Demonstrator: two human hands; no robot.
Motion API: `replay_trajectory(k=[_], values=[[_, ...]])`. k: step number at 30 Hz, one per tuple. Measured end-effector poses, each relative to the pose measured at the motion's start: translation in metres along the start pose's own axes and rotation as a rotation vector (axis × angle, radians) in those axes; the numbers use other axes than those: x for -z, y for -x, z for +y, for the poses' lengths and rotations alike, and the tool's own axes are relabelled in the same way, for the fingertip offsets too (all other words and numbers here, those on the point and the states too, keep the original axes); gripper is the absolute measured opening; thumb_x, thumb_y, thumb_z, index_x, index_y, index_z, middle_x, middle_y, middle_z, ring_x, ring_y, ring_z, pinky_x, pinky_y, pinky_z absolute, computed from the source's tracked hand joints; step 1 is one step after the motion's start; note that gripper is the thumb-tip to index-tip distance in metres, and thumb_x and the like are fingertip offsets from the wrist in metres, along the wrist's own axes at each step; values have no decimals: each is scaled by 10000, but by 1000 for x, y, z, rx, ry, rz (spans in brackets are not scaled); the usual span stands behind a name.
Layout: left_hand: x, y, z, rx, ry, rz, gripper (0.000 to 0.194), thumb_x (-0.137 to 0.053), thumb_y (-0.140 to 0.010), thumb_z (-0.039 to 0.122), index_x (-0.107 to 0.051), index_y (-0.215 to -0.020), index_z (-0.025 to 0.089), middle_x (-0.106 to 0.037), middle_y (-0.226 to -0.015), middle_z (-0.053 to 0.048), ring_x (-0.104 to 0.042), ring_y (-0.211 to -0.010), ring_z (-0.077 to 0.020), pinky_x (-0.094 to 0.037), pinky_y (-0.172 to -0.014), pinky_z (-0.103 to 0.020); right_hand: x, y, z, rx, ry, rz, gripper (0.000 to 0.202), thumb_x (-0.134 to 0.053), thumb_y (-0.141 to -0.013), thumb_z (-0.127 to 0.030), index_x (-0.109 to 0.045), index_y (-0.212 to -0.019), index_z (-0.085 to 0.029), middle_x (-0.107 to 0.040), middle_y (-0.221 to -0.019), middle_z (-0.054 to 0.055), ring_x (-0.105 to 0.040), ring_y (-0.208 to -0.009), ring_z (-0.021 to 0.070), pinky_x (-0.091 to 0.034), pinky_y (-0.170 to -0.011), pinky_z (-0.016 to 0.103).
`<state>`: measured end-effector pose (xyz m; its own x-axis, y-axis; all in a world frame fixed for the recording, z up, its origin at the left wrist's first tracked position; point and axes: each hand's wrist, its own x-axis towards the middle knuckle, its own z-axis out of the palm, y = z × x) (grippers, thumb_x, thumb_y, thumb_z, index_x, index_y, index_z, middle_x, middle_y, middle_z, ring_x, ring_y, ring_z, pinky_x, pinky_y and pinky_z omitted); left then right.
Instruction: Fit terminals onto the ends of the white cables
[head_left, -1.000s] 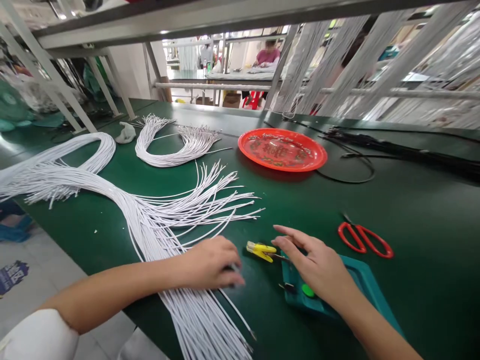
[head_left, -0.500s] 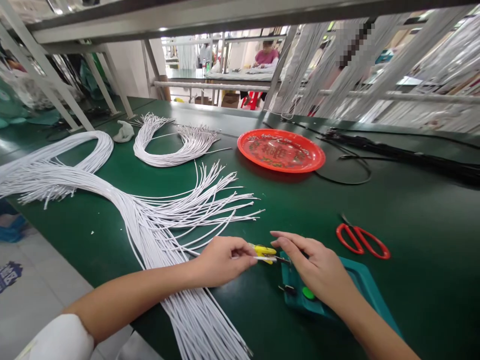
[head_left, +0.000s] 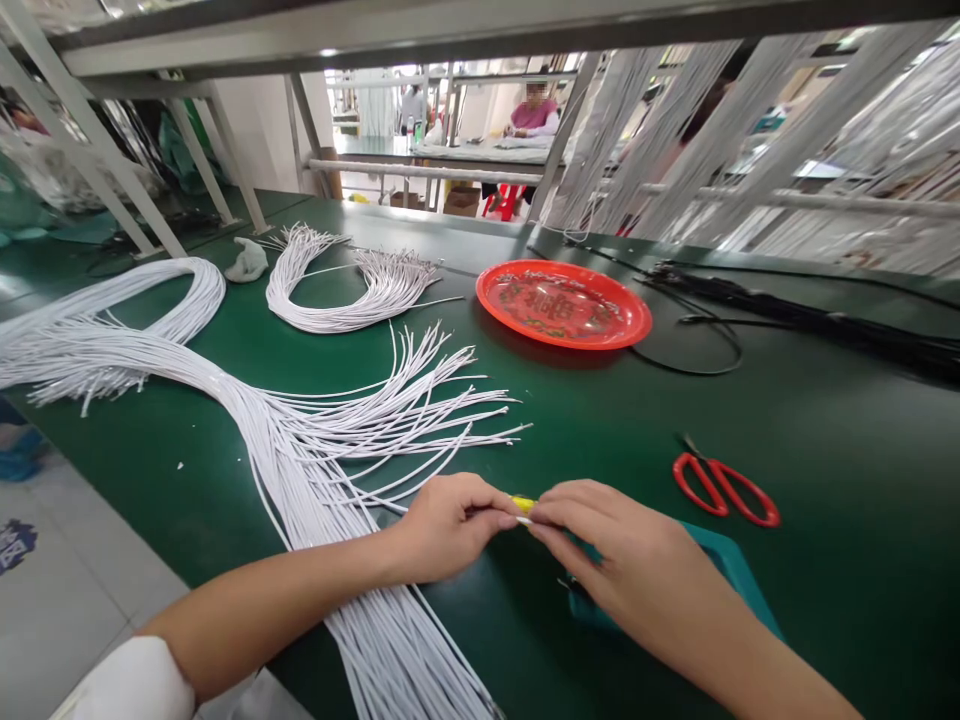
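My left hand (head_left: 448, 525) pinches the end of one white wire, drawn from the big fanned bundle of white wires (head_left: 315, 440) that runs across the green table (head_left: 825, 430). My right hand (head_left: 615, 560) meets it fingertip to fingertip, its fingers closed on the same wire end, right over a small yellow clip (head_left: 523, 503) of which only a sliver shows. A teal box (head_left: 724, 575) lies under my right hand, mostly covered by it.
Red-handled scissors (head_left: 724, 488) lie to the right. A red plate (head_left: 564, 304) sits farther back, with black cables (head_left: 787, 315) behind it. A second looped bundle of white wires (head_left: 352, 290) lies at the back left. Another person sits at a far table.
My left hand lifted off the bundle with one wire and moved right. My right hand came left from the teal box, and both hands now meet at the yellow clip.
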<state>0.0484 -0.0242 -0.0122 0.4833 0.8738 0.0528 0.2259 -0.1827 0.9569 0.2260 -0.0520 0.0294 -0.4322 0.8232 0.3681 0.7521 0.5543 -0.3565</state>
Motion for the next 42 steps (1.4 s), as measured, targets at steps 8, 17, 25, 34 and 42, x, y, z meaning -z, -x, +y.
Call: replay_trajectory(k=[8, 17, 25, 34, 42], values=[[15, -5, 2, 178, 608, -24, 225, -649, -683, 329, -642, -730, 110, -570, -607, -5, -488, -578, -80, -403, -609, -216, -47, -9, -22, -645, -711, 304, 208, -578, -725, -386, -615, -730, -181, -627, -762, 30, -571, -587, 118, -505, -546, 242], [5, -2, -5, 189, 559, 91, 282, -618, -707, 360, -620, -773, 86, -568, -667, -27, -497, -559, -72, -428, -566, -212, -64, -10, -24, -480, -156, 432, 192, -505, -787, -316, -637, -747, -182, -656, -771, 60, -603, -711, 177, -482, -670, 308], [-5, 6, -9, 141, 186, 165, 193, -514, -762, 271, -612, -743, 106, -558, -623, -10, -470, -541, -78, -378, -503, -185, -52, -3, -15, 41, 471, 339, 115, -515, -767, -190, -628, -759, -175, -662, -729, 63, -596, -682, 162, -457, -641, 258], [-3, 8, -3, 129, 136, 195, 206, -514, -762, 291, -618, -738, 115, -580, -637, -12, -467, -545, -78, -378, -518, -181, -33, 1, -17, 18, 129, 93, 169, -433, -808, -187, -590, -745, -189, -632, -754, 48, -580, -694, 142, -457, -634, 245], [-2, 5, -2, 80, 74, 208, 213, -516, -770, 293, -651, -760, 129, -621, -675, -32, -497, -558, -89, -378, -502, -183, -23, 3, -13, -574, -215, 221, 227, -455, -799, -380, -611, -789, -215, -660, -752, 34, -613, -624, 154, -490, -538, 237]])
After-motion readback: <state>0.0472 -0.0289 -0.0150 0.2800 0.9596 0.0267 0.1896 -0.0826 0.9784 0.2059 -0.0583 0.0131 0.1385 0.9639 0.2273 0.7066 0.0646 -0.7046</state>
